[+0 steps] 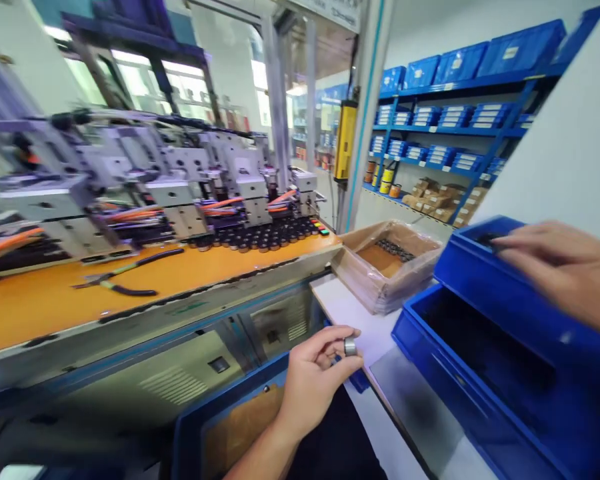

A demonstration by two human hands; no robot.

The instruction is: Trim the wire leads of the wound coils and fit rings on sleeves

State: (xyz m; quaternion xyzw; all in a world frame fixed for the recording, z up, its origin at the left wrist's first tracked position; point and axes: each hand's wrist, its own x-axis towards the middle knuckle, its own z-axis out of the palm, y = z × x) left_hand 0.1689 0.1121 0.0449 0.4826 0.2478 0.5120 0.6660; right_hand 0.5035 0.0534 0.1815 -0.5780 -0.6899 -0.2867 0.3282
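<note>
My left hand point(317, 373) is closed round a small silver metal ring point(350, 346), pinched between thumb and fingers, over the edge of the white side table point(340, 300). My right hand point(555, 260) is at the upper blue bin point(455, 270) on the right, its fingertips together at a small dark part point(489, 240); motion blurs this hand. Below that bin stands another blue bin point(415, 333) with a dark inside, its contents too dim to make out.
Pliers point(130, 270) lie on the orange bench point(40, 307) before a machine point(180, 193). Several round dark parts point(265, 237) stand there. A plastic-lined box point(380, 287) holds small parts. A blue crate point(190, 427) with cardboard is below. Blue shelves point(460, 87) stand behind.
</note>
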